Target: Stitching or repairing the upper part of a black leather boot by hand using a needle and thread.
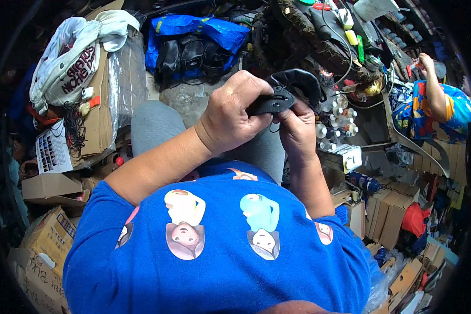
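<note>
In front of me, above my knees, I hold a black leather shoe upper (302, 79) with both hands. Its rounded end curves up to the right, and a flap with a slot and a small hole faces me. My left hand (234, 111) is closed on its left side, with the thumb beneath and the fingers over the top. From below, my right hand (299, 128) pinches the lower right edge. Beyond them lies an open blue bag (206, 27) with several black leather pieces (188, 55) in it.
Cardboard (97, 118) with a white cloth bag (70, 57) stands at left. Several small bottles (336, 125) stand right of my hands, near a cluttered bench (329, 31). Another person's arm (434, 86) shows at far right. Cardboard boxes (390, 212) are stacked below.
</note>
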`<state>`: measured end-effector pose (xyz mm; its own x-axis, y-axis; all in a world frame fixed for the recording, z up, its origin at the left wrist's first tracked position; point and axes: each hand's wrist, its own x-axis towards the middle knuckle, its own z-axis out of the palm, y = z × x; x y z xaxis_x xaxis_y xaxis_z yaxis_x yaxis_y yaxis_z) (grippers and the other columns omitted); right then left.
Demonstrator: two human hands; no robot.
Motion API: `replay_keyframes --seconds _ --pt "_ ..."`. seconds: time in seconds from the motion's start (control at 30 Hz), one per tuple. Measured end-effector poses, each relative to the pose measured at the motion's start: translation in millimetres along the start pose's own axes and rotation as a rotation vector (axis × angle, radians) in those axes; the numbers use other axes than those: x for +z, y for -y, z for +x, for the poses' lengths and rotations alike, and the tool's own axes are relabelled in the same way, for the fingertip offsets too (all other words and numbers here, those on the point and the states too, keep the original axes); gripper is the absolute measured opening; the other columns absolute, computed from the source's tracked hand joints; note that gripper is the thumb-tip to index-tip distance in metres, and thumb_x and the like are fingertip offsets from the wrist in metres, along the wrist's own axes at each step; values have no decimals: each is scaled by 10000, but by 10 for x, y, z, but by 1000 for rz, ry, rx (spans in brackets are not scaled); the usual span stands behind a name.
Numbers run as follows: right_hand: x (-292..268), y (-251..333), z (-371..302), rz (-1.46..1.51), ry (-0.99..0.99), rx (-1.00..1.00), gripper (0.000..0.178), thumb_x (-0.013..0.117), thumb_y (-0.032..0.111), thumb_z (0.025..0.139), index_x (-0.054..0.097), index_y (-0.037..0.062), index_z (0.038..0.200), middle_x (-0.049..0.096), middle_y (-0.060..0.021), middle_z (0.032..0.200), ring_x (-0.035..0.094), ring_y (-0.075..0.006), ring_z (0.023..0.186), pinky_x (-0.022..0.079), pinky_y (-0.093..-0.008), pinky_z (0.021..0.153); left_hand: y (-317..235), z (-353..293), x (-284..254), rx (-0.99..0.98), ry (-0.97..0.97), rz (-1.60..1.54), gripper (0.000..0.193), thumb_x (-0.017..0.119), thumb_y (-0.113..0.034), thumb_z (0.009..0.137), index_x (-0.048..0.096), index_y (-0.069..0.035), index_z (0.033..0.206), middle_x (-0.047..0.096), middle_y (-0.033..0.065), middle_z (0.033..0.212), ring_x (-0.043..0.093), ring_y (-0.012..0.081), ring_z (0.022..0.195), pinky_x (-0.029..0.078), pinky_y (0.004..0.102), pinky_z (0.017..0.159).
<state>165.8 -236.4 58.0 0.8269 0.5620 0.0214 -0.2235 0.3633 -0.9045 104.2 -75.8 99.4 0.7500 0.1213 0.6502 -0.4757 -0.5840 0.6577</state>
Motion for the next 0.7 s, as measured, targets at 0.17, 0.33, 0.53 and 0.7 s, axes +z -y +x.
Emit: replay_keyframes --seconds 0.17,0.33,0.53,0.7 --pt "55 114 33 -287 -88 78 188 650 91 847 687 44 1025 635 -8 828 545 -82 683 437 -218 630 129 -6 69 -582 -11 -396 246 613 -18 743 581 3 986 636 89 861 638 153 788 516 286 715" --pt "47 105 39 -958 -142 -165 126 694 94 768 713 65 889 595 -71 719 584 -171 667 457 -275 658 346 -78 162 -961 63 -713 275 570 0 824 502 -1 1090 627 85 953 617 112 825 510 242 733" --pt "3 12 13 -1213 -123 -353 163 679 124 765 679 132 928 592 -23 693 573 -185 655 398 -339 772 417 -98 197 -1136 23 -789 286 568 -10 809 499 8 1086 616 80 950 612 123 828 515 249 749" --pt "-10 123 52 -1412 -29 -468 284 662 118 764 654 196 1037 562 5 671 548 -167 642 363 -361 807 367 -40 184 -1176 34 -812 285 563 -10 800 501 4 1079 605 74 949 607 126 832 517 258 754"
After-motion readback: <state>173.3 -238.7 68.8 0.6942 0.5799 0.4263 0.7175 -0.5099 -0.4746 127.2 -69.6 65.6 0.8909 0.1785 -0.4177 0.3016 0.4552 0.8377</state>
